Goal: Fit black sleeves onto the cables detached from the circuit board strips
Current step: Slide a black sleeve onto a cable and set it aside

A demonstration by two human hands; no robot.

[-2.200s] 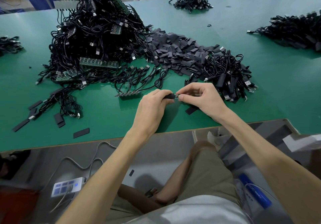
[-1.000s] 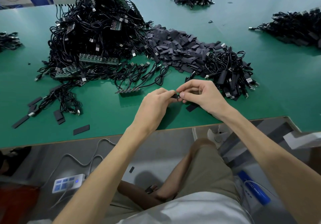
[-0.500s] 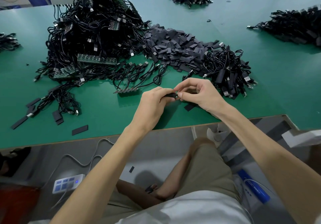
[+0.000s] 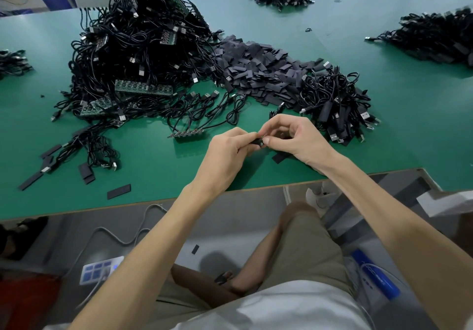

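While the black sleeve (image 4: 256, 142) lies crosswise between the two hands, its long axis running from one to the other, the next move looks like a straight slide along that line. The left hand (image 4: 227, 150) pinches the sleeve with curled fingers and thumb, and the sleeve's free end pokes out toward the right hand (image 4: 298, 137). That hand meets it almost fingertip to fingertip. Its thumb and forefinger are closed on what I take to be the cable end (image 4: 261, 145), a small pale glint at the sleeve's mouth; the rest of that cable is hidden behind the fingers. Both hands are equally near, held just above the green table (image 4: 153, 165). A circuit board strip (image 4: 185, 133) lies just outward of the left hand, with cables trailing from it. A loose sleeve (image 4: 279, 157) lies under the right wrist. Beyond the right hand sits a heap of sleeved cables (image 4: 337, 104), and farther ahead lies the stock of sleeves (image 4: 256, 68). Nothing stands between the fingertips; the risk, I judge, is the end catching on the mouth.
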